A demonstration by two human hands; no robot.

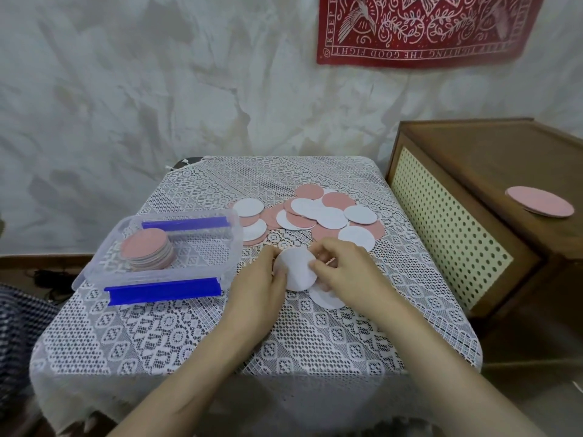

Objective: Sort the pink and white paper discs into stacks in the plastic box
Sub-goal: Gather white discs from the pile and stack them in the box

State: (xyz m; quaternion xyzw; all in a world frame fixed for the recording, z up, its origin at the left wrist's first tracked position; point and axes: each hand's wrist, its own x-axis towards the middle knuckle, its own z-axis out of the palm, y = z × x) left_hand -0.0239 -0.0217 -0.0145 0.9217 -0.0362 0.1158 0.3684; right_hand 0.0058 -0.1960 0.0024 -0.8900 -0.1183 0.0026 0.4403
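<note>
Here, near the table's middle, the left hand (pixel 262 279) and right hand (pixel 344 266) are pinching a white disc (pixel 296 269) between them, tilting its face toward the person, probably squaring it for stacking. Being round, it has no long axis. The plastic box (pixel 164 272) at the left edge is holding a pink-topped stack (pixel 146 250).

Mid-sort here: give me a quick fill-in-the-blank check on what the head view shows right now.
1. Both hands, left hand and right hand, hold a ____ disc.
2. The top disc of the stack in the plastic box is ____.
3. The lone pink disc lies on the wooden ____.

Missing words: white; pink; cabinet
</note>
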